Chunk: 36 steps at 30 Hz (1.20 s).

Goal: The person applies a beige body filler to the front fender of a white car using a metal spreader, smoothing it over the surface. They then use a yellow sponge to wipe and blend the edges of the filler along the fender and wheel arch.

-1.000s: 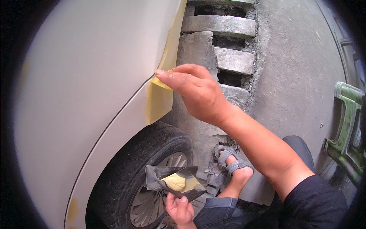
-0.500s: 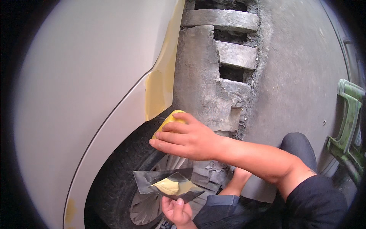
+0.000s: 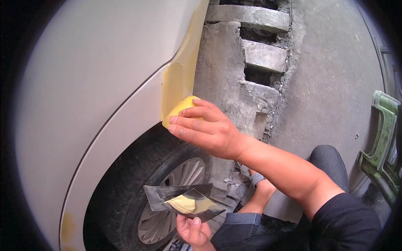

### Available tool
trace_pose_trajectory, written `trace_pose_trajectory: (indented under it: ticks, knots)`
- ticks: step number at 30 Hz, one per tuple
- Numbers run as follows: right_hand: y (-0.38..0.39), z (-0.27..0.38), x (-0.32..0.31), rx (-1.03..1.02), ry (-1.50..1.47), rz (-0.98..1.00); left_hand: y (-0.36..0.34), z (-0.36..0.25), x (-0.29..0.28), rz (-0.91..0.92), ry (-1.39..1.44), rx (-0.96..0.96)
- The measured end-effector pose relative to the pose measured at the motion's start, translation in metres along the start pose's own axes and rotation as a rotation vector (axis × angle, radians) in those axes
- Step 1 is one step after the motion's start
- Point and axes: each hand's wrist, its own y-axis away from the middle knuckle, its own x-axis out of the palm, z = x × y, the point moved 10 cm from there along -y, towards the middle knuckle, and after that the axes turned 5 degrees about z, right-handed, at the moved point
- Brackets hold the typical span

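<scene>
My right hand (image 3: 205, 127) grips a yellow flexible spreader (image 3: 186, 102), pressed at the lower end of a yellow filler patch (image 3: 173, 83) on the pale car body (image 3: 92, 75), just above the wheel arch. My left hand (image 3: 194, 230), lower down, holds a dark, flat mixing plate (image 3: 157, 196) with a mound of pale yellow putty (image 3: 182, 204) on it, in front of the tyre (image 3: 125, 175) and its silver wheel (image 3: 153, 226).
Broken grey concrete with slotted openings (image 3: 264, 54) runs beside the car. A worn green plastic stool (image 3: 379, 146) stands on the grey floor (image 3: 326, 75) at the right. My bent knee (image 3: 326, 163) and sandalled foot (image 3: 261, 186) are below my right arm.
My right hand came down from the patch toward the tyre, then moved back up to the patch's lower end with the spreader. The plate shifted slightly left.
</scene>
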Motion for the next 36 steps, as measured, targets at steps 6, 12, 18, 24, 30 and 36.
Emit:
trace_pose_trajectory:
  ticks: [6,12,18,24,30,36]
  knots:
    - [0.010,-0.008,-0.002,-0.034,0.026,0.031,-0.001,0.001,0.007,0.032,0.002,-0.012]
    - [0.009,-0.016,-0.001,-0.036,-0.003,-0.022,0.000,0.002,0.002,-0.012,-0.022,-0.014]
    - [0.026,-0.043,0.002,0.142,-0.219,0.080,0.000,0.003,0.002,0.015,-0.036,-0.037]
    - [-0.002,-0.098,-0.049,0.340,-0.224,-0.187,-0.002,0.006,0.003,0.001,-0.012,-0.052]
    - [-0.037,-0.099,-0.058,0.185,-0.144,-0.189,-0.003,0.009,0.004,0.016,-0.047,-0.081]
    - [-0.030,-0.090,-0.041,0.145,-0.262,-0.256,-0.008,0.013,0.005,-0.012,-0.045,-0.077]
